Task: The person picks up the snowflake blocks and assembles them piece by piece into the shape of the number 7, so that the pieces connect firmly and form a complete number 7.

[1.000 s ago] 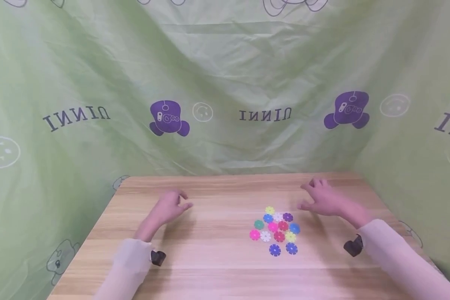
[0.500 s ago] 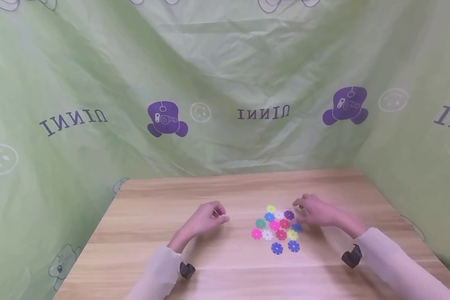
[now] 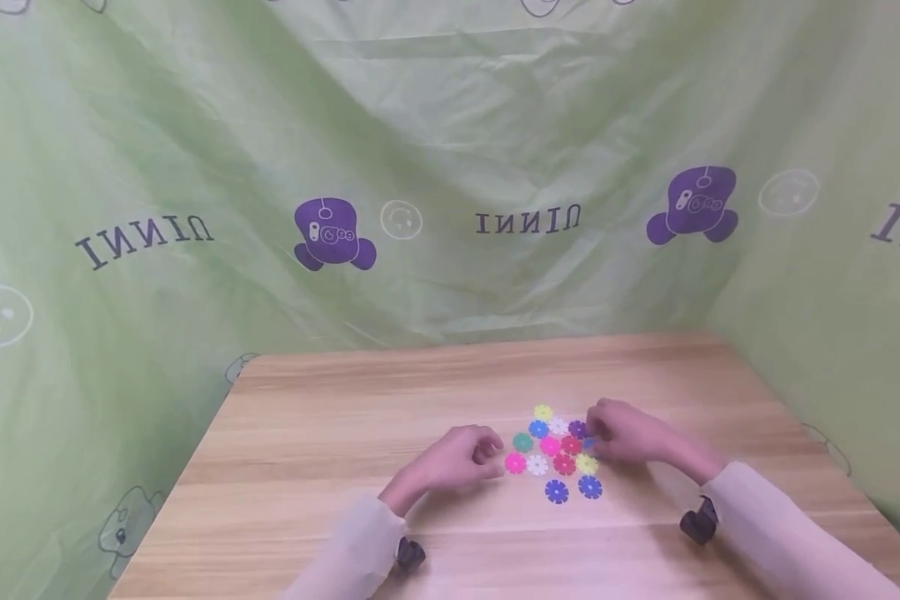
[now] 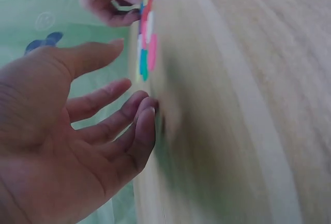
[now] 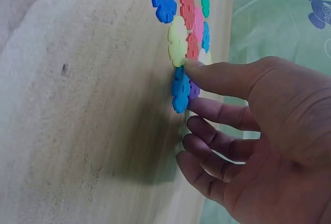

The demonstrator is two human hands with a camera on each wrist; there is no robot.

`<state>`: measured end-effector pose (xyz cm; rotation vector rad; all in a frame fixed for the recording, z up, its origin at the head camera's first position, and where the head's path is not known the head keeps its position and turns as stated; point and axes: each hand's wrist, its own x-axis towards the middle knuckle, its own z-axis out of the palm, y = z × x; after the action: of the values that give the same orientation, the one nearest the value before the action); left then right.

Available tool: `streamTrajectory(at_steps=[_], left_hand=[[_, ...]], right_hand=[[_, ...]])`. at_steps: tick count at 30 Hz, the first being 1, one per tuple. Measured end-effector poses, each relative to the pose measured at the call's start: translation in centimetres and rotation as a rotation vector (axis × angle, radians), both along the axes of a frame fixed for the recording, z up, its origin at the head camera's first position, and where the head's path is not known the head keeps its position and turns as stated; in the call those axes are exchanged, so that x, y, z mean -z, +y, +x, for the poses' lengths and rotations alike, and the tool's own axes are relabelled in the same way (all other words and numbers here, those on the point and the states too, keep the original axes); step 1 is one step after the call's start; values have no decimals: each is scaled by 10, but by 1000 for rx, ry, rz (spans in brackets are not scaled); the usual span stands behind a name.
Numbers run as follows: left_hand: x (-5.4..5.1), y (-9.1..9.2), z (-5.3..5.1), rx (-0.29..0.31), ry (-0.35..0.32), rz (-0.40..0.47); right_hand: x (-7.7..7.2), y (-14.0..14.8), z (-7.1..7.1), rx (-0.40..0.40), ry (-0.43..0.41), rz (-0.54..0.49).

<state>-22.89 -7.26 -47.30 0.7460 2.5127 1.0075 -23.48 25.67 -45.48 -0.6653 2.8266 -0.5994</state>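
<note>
Several flat, notched snowflake building discs lie in a loose cluster on the table; one is a pink disc (image 3: 515, 463) and another a green disc (image 3: 522, 442). My left hand (image 3: 461, 457) hovers just left of the pink disc, fingers loosely bent and holding nothing. At the cluster's right side is my right hand (image 3: 630, 432). In the right wrist view, its thumb and index finger stand apart around a light blue disc (image 5: 180, 92) and a purple disc (image 5: 194, 90). Whether the fingertips touch them is unclear. A yellow disc (image 5: 177, 40) lies beside the thumb tip.
Two dark blue discs (image 3: 557, 492) lie at the cluster's near side. The wooden table (image 3: 307, 467) meets a green printed curtain (image 3: 435, 292) at its back and sides. A small black camera (image 3: 699, 523) sits at the right wrist, another at the left.
My left hand has moved right across the table, up to the cluster's left side. My right hand has come lower and slightly left, now partly covering the light blue disc.
</note>
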Motion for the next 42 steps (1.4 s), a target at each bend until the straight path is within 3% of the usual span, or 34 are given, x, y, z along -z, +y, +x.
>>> streamTrajectory(at_steps=[9,18,28,42], left_hand=[[4,28,-1,-35,32,-100],[2,31,-3,30,156,-220],[2,38,-6,-47,84,-191],[-4,38,-4,-75,29,-119]], right_hand=[[-4,6,1,43,-64,-43],[8,3,-2,59,-100,-109],[6,9,-4,72,-119,-128],[5,22,-2,116,-49,-147]])
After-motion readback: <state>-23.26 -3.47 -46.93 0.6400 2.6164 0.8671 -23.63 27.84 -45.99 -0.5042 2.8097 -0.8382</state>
